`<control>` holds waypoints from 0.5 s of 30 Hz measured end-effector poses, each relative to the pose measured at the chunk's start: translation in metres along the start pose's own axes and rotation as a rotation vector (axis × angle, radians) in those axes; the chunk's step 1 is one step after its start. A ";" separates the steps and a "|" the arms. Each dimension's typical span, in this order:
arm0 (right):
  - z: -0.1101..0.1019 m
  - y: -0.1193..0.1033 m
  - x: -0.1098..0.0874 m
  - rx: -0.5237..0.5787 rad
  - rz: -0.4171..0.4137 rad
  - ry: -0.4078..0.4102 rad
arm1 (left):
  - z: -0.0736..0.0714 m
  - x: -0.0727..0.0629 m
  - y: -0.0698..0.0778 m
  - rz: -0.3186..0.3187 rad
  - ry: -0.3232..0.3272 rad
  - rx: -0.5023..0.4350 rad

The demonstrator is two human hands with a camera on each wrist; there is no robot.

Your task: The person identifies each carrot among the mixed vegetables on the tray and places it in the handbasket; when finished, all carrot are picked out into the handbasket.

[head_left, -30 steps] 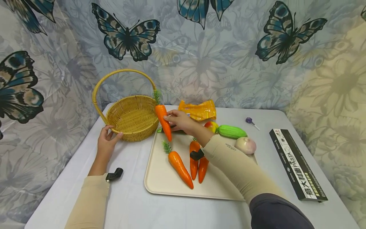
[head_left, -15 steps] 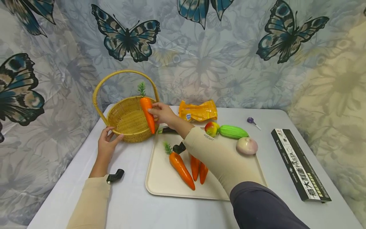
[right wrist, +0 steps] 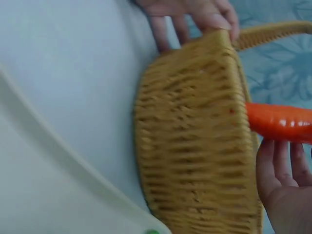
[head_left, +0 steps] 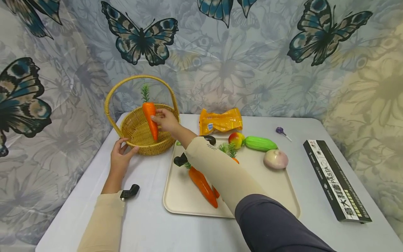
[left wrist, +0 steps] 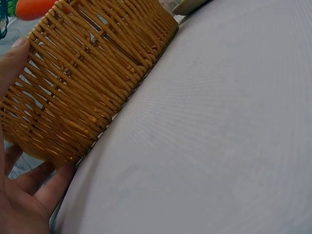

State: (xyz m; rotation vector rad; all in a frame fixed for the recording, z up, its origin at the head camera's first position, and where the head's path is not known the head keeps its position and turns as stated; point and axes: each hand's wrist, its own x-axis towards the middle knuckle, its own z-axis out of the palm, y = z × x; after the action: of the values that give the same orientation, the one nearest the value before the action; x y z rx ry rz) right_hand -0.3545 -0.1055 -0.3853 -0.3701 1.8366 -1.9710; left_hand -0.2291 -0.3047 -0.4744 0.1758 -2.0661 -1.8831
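Note:
My right hand [head_left: 167, 121] pinches an orange carrot [head_left: 149, 113] with a green leafy top, upright over the yellow wicker basket [head_left: 154, 150]. In the right wrist view the carrot's [right wrist: 282, 122] tip dips behind the basket rim [right wrist: 234, 92]. At the basket's near left side, my left hand [head_left: 120, 161] holds it with the thumb at the rim; the left wrist view has its fingers [left wrist: 56, 190] against the woven wall [left wrist: 92, 83]. Another carrot [head_left: 203, 187] lies on the cream tray [head_left: 176, 204], and more carrots there are partly hidden under my right sleeve.
The tray also carries a red-yellow fruit [head_left: 235, 139], a green cucumber-like vegetable [head_left: 260, 143], a pinkish-white onion-like bulb [head_left: 275, 159] and a dark eggplant-like piece [head_left: 210, 140]. Behind it lies an orange packet [head_left: 220, 121]. To the right are a lollipop [head_left: 280, 130] and a black pasta box [head_left: 337, 180].
My right hand has carried the carrot leftward from above the tray's edge to over the basket. The left hand has stayed at the basket's side.

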 end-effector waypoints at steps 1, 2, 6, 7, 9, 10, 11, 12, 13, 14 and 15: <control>0.003 0.003 0.000 -0.010 0.001 0.005 | -0.001 0.002 -0.003 0.002 0.001 0.003; 0.005 0.005 0.000 -0.025 -0.001 0.010 | -0.001 0.004 -0.005 0.003 -0.001 0.004; 0.014 0.014 0.001 -0.075 -0.007 0.017 | 0.000 0.008 -0.010 0.011 -0.008 0.004; 0.016 0.015 0.001 -0.091 -0.004 0.011 | 0.000 0.008 -0.010 0.010 -0.008 0.004; 0.019 0.017 0.001 -0.133 -0.001 -0.010 | 0.000 0.007 -0.008 0.007 -0.007 0.001; 0.021 0.017 0.002 -0.147 0.004 -0.021 | 0.000 0.006 -0.006 0.004 -0.006 0.004; 0.022 0.018 0.001 -0.164 0.009 -0.027 | 0.000 0.005 -0.004 0.001 -0.007 0.007; 0.024 0.018 0.002 -0.180 0.013 -0.027 | 0.000 0.004 -0.001 -0.003 -0.008 0.012; 0.025 0.018 0.002 -0.195 0.017 -0.027 | 0.000 0.002 0.003 -0.007 -0.007 0.021; 0.026 0.018 0.003 -0.210 0.020 -0.026 | 0.000 0.000 0.006 -0.008 -0.007 0.025; 0.027 0.019 0.003 -0.222 0.020 -0.023 | 0.000 -0.002 0.010 -0.008 -0.007 0.030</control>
State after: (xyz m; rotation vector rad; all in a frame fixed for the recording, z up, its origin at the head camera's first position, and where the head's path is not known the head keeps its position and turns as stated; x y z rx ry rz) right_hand -0.3427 -0.1314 -0.4019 -0.4368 2.0418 -1.7461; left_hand -0.2260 -0.3031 -0.4653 0.1856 -2.1020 -1.8611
